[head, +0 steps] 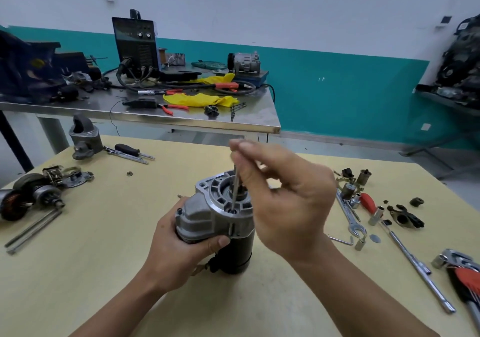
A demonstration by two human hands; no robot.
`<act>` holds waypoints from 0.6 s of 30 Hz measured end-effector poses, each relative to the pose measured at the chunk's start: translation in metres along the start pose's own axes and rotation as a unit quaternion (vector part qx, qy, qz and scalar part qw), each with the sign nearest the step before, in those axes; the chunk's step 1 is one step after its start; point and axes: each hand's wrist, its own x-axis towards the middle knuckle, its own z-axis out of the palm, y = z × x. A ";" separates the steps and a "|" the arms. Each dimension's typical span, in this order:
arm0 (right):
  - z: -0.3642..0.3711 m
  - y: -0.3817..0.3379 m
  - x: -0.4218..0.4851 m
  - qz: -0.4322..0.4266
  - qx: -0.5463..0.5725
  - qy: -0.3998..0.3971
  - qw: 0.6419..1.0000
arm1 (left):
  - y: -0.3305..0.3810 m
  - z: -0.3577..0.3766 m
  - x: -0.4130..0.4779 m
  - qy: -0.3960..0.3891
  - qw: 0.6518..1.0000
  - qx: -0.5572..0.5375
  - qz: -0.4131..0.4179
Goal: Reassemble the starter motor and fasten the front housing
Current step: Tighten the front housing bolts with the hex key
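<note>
The starter motor (233,248) stands upright on the wooden table (104,279), black body below and grey aluminium front housing (207,214) on top. My left hand (179,251) grips it from the left, thumb across the seam under the housing. My right hand (283,199) hovers above it and pinches the top of a long thin bolt (235,191). The bolt stands nearly vertical with its lower end in a hole of the housing face.
At the table's left lie another grey housing (85,136), a screwdriver (132,150), an armature (23,199), an end cap (75,178) and long bolts (33,230). At the right lie sockets, a spanner (350,217), an extension bar (415,266) and a hex key set (465,279). A cluttered steel bench (145,113) stands behind.
</note>
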 end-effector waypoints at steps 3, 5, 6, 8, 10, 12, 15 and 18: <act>0.002 0.006 -0.001 -0.092 -0.059 -0.066 0.992 | 0.001 0.001 0.000 0.007 1.000 0.013 0.000; 0.000 0.004 0.002 0.054 0.007 -0.144 0.988 | 0.001 0.001 0.000 0.013 1.000 0.011 -0.002; -0.003 0.003 0.003 0.136 0.042 -0.192 0.971 | 0.001 0.002 0.000 0.014 1.000 0.011 -0.003; -0.012 0.004 0.008 0.241 0.080 -0.269 0.929 | 0.000 0.002 0.000 0.013 1.000 0.016 -0.003; -0.022 0.005 0.017 0.276 0.088 -0.317 0.903 | -0.001 0.002 0.000 0.007 1.000 0.018 -0.001; -0.027 0.004 0.025 0.287 0.086 -0.339 0.892 | -0.002 0.002 0.000 0.004 1.000 0.019 0.001; -0.023 0.001 0.026 0.271 0.061 -0.309 0.910 | -0.003 0.000 0.000 0.003 1.000 0.021 0.001; -0.015 -0.001 0.021 0.253 0.055 -0.235 0.937 | -0.003 0.000 0.000 -0.003 1.000 0.011 0.001</act>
